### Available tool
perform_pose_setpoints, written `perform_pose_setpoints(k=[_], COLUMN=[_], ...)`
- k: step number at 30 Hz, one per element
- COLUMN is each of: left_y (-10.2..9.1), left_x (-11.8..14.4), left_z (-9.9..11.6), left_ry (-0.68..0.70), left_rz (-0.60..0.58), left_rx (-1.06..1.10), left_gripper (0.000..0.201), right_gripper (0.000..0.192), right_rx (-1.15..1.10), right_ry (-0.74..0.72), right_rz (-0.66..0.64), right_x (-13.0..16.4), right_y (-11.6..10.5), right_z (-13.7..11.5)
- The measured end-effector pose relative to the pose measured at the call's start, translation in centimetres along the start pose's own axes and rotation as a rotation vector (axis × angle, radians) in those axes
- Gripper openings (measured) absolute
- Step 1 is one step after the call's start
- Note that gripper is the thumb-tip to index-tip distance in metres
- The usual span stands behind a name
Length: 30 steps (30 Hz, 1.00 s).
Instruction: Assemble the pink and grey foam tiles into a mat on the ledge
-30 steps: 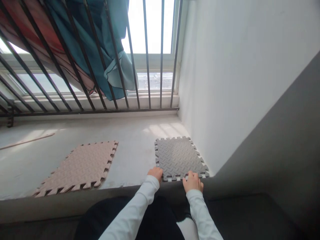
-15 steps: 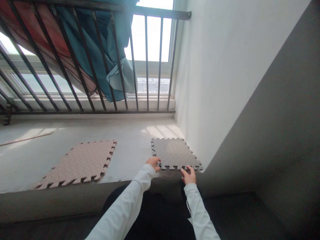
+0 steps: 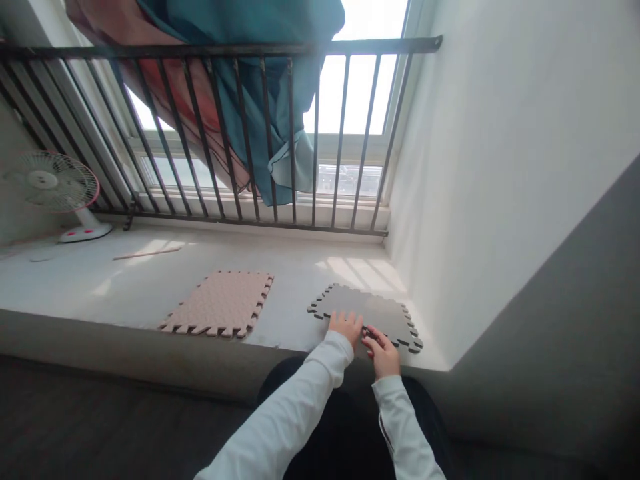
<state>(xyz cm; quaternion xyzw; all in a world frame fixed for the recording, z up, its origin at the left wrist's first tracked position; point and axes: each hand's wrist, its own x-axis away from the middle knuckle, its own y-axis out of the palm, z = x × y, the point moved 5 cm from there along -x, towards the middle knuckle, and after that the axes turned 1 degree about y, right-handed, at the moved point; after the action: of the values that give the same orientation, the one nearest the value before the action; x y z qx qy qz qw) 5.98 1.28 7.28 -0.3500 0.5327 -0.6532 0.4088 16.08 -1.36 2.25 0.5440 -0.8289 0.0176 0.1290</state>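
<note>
A grey foam puzzle mat (image 3: 387, 312) with notched edges lies at the right part of the white ledge, turned at an angle, its near edge seemingly a little raised. My left hand (image 3: 346, 328) has its fingers over that near edge and grips it. Close beside it, my right hand (image 3: 383, 352) pinches the same edge between thumb and fingers. Both thumbs are partly hidden. To the left, a pinkish foam puzzle mat (image 3: 220, 301) rests flat on the ledge, untouched.
A dark metal railing (image 3: 280, 230) runs along the back, with a blue and pink curtain (image 3: 280, 87) behind it. At far left stands a fan (image 3: 83, 227). A thin strip (image 3: 147, 253) lies on the ledge (image 3: 290, 320). A white wall (image 3: 480, 167) bounds the right side.
My left hand has moved right along the grey mat's near edge, close to my right hand. The mat has turned and tilted slightly. The view has shifted left, showing the fan.
</note>
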Motion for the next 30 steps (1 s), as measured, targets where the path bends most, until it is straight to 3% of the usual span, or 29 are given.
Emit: perform_pose_setpoints(k=[4, 7, 11, 14, 17, 20, 25, 30], left_y=[-2.8, -6.2, -11.2, -12.9, -11.3, -7.6, -1.8, -0.6], left_x=[-0.9, -0.6, 3.0, 8.2, 13.4, 17.0, 19.2, 18.6], left_z=[-2.2, -6.0, -14.9, -22.4, -28.6, -32.5, -35.3, -36.1], left_ry=[-0.014, -0.034, -0.215, -0.377, -0.484, -0.571, -0.633, -0.667], left_rz=[0.111, 0.189, 0.376, 0.507, 0.496, 0.383, 0.108, 0.052], left_rx=[-0.039, -0.071, -0.150, -0.226, -0.280, -0.323, -0.343, -0.318], left_gripper=[0.041, 0.042, 0.045, 0.048, 0.048, 0.047, 0.059, 0.062], right_gripper=[0.059, 0.065, 0.063, 0.063, 0.060, 0.054, 0.039, 0.036], right_rx=[0.031, 0.020, 0.037, 0.028, -0.029, -0.134, -0.117, -0.107], right_ry=[-0.211, -0.308, -0.302, -0.149, 0.045, 0.224, 0.369, 0.450], right_rz=[-0.219, -0.293, -0.123, -0.008, 0.080, 0.083, 0.006, -0.056], right_x=[2.7, 4.3, 4.0, 2.5, 1.1, 0.5, 0.9, 1.2], right_y=[3.4, 4.1, 1.7, -1.0, -3.5, -4.7, -4.4, -3.6], right_z=[-2.0, -2.1, 1.4, 6.0, 10.0, 12.4, 13.4, 13.5])
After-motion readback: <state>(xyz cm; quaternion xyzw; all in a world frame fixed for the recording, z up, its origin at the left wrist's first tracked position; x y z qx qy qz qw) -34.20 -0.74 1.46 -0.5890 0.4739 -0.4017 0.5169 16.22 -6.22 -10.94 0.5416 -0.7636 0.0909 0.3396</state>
